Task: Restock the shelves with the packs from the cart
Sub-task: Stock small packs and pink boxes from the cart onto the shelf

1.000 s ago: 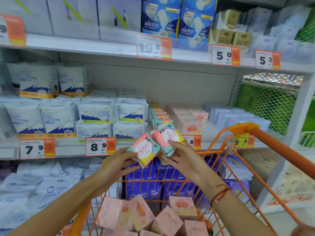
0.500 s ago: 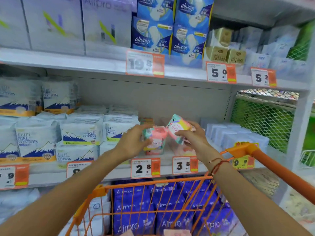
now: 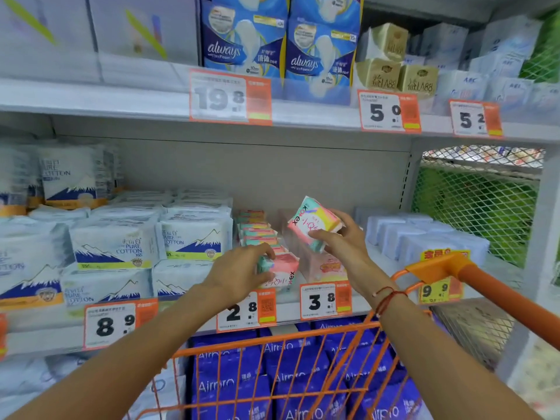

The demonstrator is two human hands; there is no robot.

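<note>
Head view: left hand point(image 3: 239, 272) grips a pink pack point(image 3: 283, 272) at the middle shelf point(image 3: 181, 324) front edge; right hand point(image 3: 341, 241) pinches another pack point(image 3: 313, 222) raised, tilted, above the orange cart point(image 3: 303, 338).

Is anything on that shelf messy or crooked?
Nothing looks spilled or broken. Only the Kotex pack in the right hand is tilted, because it is held above the shelf. The left hand grips another pack at the front of its row.
</note>
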